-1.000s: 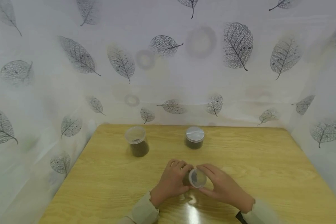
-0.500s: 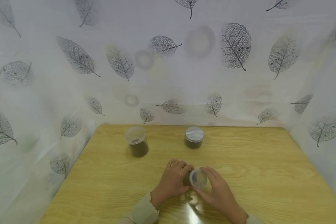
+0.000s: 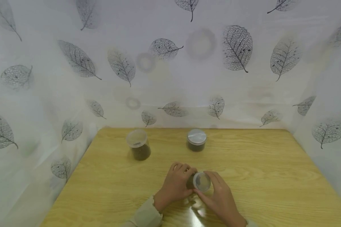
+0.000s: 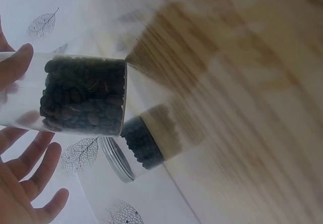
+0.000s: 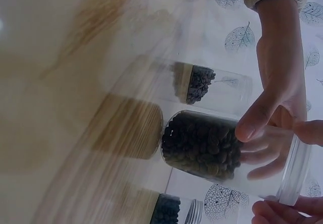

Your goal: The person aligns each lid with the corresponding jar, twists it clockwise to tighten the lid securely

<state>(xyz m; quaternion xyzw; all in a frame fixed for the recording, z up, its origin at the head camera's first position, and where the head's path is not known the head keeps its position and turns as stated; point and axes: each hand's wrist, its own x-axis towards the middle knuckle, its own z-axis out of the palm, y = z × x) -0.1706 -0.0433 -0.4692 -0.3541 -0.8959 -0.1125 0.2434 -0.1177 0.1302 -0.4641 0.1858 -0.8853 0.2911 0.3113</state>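
Observation:
A clear jar (image 3: 189, 182) part filled with dark beans stands near the front middle of the table, between both hands. My left hand (image 3: 176, 182) wraps round its body, and the thumb presses its side in the right wrist view. On its mouth sits a translucent lid (image 5: 295, 171). My right hand (image 3: 220, 198) grips the lid's rim, thumb on one side and fingers (image 5: 285, 211) on the other. The left wrist view shows the beans (image 4: 86, 95) filling the lower part of the jar, with bare space above.
A taller clear jar (image 3: 139, 148) with dark contents stands at the back left. A shorter jar with a silver lid (image 3: 196, 137) stands at the back, right of it. Leaf-patterned sheeting (image 3: 173, 82) rises behind and beside the wooden table (image 3: 258, 176).
My right forearm has swung left and down, and the right fingers have shifted round the lid. My left hand and the jar have stayed almost in place.

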